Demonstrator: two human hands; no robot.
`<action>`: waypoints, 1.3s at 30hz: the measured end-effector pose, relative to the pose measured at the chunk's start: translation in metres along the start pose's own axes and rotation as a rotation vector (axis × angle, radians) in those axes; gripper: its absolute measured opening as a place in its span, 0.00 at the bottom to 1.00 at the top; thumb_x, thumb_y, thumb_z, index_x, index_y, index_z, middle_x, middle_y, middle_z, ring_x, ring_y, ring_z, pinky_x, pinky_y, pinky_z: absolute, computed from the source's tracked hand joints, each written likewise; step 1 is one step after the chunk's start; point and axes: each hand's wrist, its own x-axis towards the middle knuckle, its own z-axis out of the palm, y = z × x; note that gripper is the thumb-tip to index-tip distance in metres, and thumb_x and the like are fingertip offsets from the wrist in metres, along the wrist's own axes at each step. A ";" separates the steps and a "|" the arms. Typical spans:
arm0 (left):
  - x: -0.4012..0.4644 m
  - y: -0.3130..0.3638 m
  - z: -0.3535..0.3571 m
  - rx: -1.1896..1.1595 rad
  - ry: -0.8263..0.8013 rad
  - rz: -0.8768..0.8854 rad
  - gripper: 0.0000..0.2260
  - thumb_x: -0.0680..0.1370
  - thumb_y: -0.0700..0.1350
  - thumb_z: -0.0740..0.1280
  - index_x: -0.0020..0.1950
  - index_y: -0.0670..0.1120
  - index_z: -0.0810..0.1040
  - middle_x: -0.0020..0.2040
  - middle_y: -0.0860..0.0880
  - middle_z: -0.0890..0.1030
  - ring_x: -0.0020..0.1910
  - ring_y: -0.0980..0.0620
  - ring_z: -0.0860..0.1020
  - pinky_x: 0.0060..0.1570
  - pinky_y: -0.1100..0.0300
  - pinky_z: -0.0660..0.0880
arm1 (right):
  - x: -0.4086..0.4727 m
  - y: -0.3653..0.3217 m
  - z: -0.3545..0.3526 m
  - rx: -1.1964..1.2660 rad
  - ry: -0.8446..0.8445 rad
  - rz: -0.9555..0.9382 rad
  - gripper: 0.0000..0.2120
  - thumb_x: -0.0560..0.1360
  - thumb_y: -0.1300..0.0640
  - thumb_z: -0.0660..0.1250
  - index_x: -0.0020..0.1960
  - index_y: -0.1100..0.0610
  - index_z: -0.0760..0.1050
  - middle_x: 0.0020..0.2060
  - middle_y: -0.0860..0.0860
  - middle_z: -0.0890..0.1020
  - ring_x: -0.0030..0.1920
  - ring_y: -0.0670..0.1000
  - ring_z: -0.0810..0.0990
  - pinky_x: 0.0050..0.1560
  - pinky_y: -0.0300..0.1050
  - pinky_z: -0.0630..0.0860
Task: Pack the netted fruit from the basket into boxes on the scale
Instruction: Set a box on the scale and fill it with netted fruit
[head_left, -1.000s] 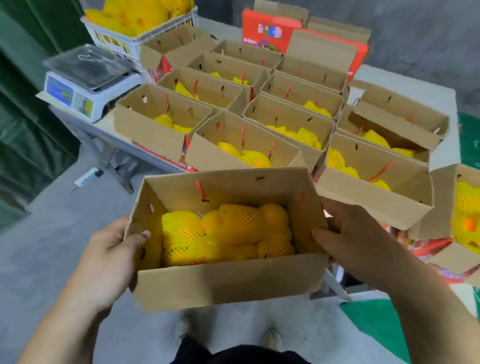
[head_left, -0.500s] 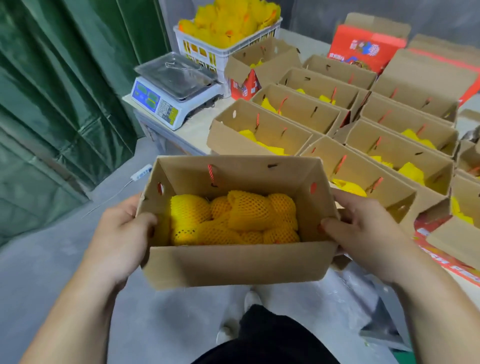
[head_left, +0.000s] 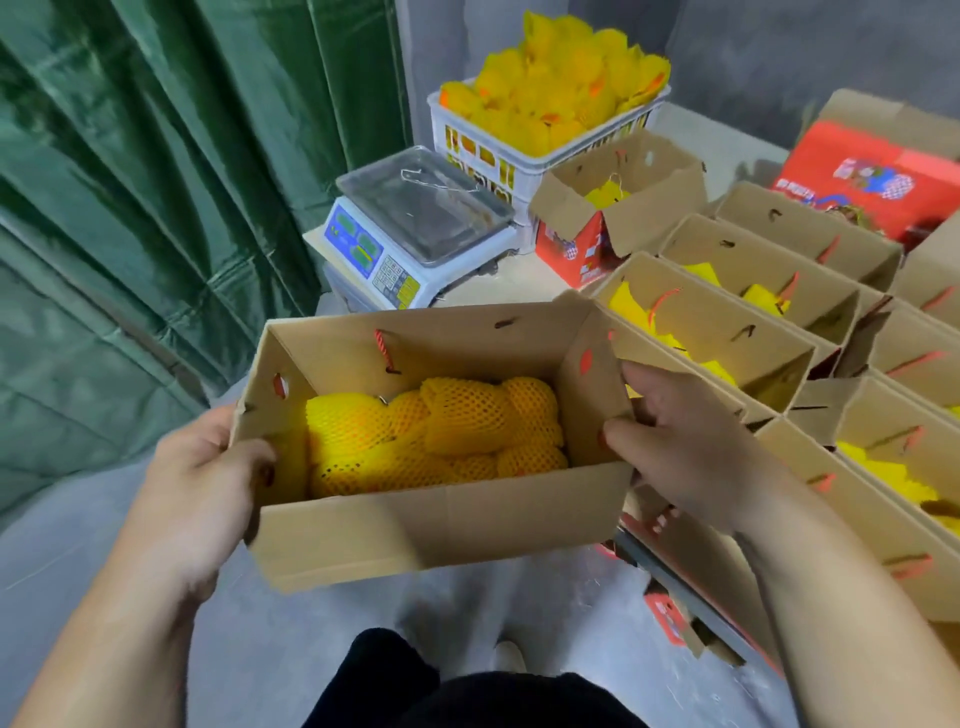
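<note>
I carry an open cardboard box (head_left: 441, 525) in the air in front of me, with several yellow netted fruit (head_left: 436, 431) inside. My left hand (head_left: 202, 483) grips its left end wall, thumb over the rim. My right hand (head_left: 680, 447) grips the right end wall the same way. Beyond the box stands the white scale (head_left: 415, 234) with a bare clear pan, at the table's near left corner. Behind it, the white basket (head_left: 519, 156) is heaped with more netted fruit.
Several open cardboard boxes (head_left: 727, 317) holding netted fruit fill the table to the right, with red printed cartons (head_left: 872, 176) at the back. A green curtain (head_left: 156, 182) hangs on the left. Grey floor and my feet lie below the box.
The view has swung left while both hands keep hold of the box. The scale and basket now lie straight ahead, closer to the box, and the rows of boxes have slid to the right.
</note>
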 end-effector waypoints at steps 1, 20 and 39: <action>0.015 0.002 -0.004 -0.002 0.005 0.007 0.17 0.73 0.29 0.60 0.44 0.48 0.83 0.29 0.47 0.75 0.23 0.52 0.67 0.18 0.64 0.60 | 0.017 -0.007 0.006 -0.003 -0.003 -0.006 0.08 0.74 0.64 0.62 0.52 0.63 0.75 0.33 0.63 0.77 0.32 0.57 0.71 0.36 0.65 0.74; 0.418 0.134 -0.048 0.195 -0.299 0.226 0.17 0.76 0.37 0.66 0.44 0.61 0.83 0.36 0.48 0.83 0.29 0.60 0.78 0.35 0.59 0.73 | 0.309 -0.141 0.089 0.229 0.366 0.145 0.23 0.80 0.70 0.62 0.63 0.47 0.81 0.43 0.49 0.88 0.37 0.50 0.87 0.32 0.44 0.82; 0.694 0.200 0.120 0.121 -0.944 0.199 0.17 0.80 0.34 0.63 0.55 0.54 0.85 0.46 0.50 0.88 0.41 0.49 0.85 0.32 0.58 0.79 | 0.495 -0.160 0.108 0.423 0.796 0.590 0.07 0.81 0.63 0.64 0.50 0.59 0.82 0.30 0.53 0.81 0.28 0.47 0.79 0.31 0.49 0.83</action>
